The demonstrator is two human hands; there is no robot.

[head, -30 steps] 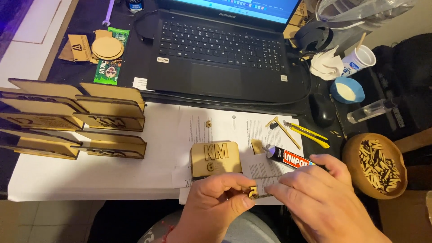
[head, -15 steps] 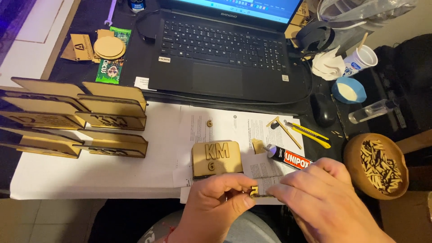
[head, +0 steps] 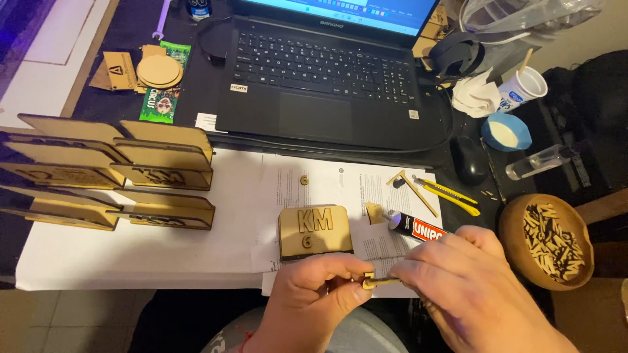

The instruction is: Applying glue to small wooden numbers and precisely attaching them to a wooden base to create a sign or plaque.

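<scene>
While both hands pinch it, a small wood piece (head: 373,282) sits just below the wood block (head: 315,231).
Left hand (head: 317,294) and right hand (head: 468,287) grip it tight.

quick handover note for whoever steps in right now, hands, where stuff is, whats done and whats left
Left hand and right hand pinch one small wooden piece between them, just off the table edge.
Glue tube lies on the paper by the right hand; yellow cutter behind it.
Done: wooden plaque carries raised characters; finished stands sit at left.
Left: the piece in hand is unattached; bowl of small wooden pieces still full.
</scene>
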